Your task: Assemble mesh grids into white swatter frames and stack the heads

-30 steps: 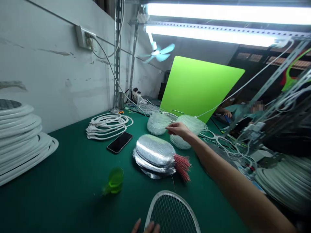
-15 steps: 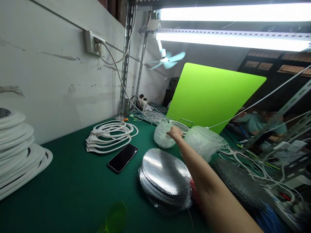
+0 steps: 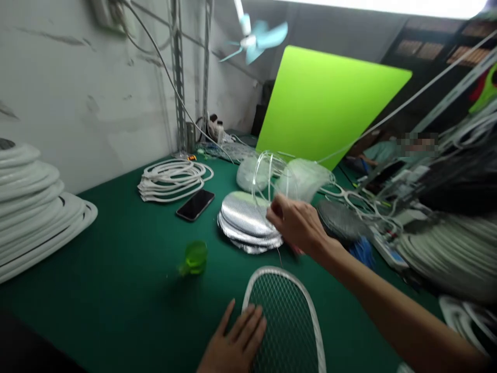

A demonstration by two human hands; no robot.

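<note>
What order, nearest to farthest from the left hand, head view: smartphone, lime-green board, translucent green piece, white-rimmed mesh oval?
1. White-rimmed mesh oval: under the left hand, extending right
2. Translucent green piece: left, beyond
3. Smartphone: left, farther back
4. Lime-green board: farthest back, right

Scuffed pale wall (image 3: 112, 103), dark green tabletop (image 3: 132, 295), bright tube light (image 3: 388, 6)

Blown-out strip light (image 3: 388, 6) up top, murky corners, plenty of smear
Green panel (image 3: 330, 103) is super bright, bottom-left corner's nearly black, and glare streaks the silvery mesh stack (image 3: 243, 212). Right hand (image 3: 297, 223) and the clear loops (image 3: 271, 176) in it are pretty blurry, white frames (image 3: 31, 223) at far left look soft and kinda stretched.
</note>
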